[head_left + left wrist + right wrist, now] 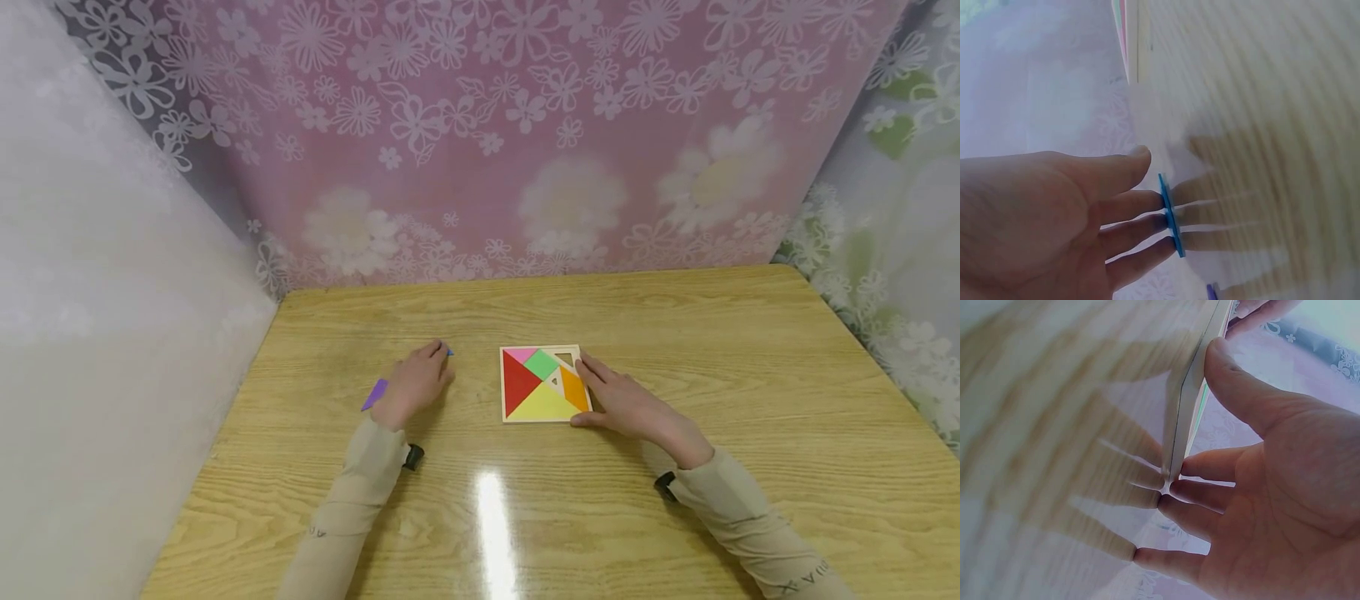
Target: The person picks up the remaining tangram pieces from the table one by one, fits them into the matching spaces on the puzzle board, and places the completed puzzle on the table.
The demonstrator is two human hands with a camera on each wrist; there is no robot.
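Observation:
Fingertips of my left hand (418, 382) rest on a small blue tangram piece (1171, 215) lying on the table, the fingers fairly straight and the thumb apart from it. Just left of that hand lies a purple piece (373, 394), partly covered by it. My right hand (630, 406) holds the light wooden tangram tray (1179, 428) at its right side, thumb at the near corner and fingers along the far right edge. Inside the tray sit red (519, 383), pink (522, 354), green (541, 364), yellow (543, 404) and orange (574, 388) pieces, beside two uncovered spots.
The wood-grain table (300, 500) reaches back to a pink flowered curtain (465, 167). A pale cloth (112, 333) borders its left side and another flowered cloth (885, 275) its right. Bright glare (495, 533) lies on the front of the tabletop.

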